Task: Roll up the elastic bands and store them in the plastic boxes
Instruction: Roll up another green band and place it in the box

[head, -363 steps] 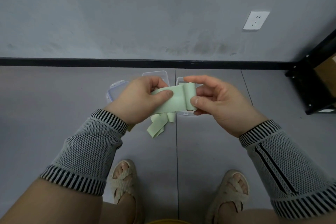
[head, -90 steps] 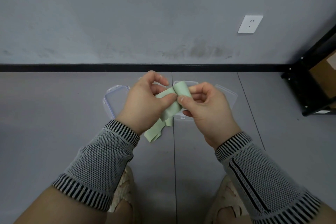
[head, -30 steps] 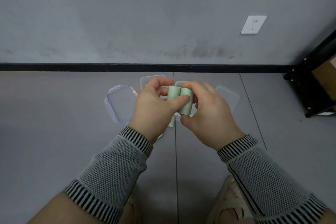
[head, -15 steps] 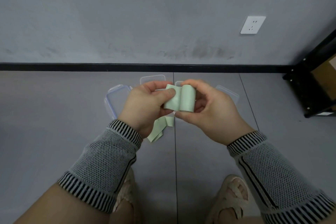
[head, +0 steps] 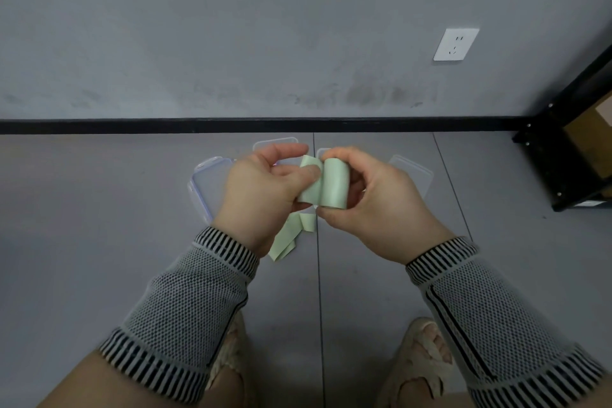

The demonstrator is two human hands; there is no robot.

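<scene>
Down on the grey floor, four clear plastic boxes or lids partly hidden, above them two hands, left hand pinching the flat tail, right hand curled around one rolled green elastic band.

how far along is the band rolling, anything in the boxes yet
Partly rolled. The right hand holds the rolled part of the green band, and the left hand pinches the flat stretch beside it. A loose tail hangs below, unrolled. The clear boxes on the floor are mostly hidden; none visibly holds a band.
</scene>
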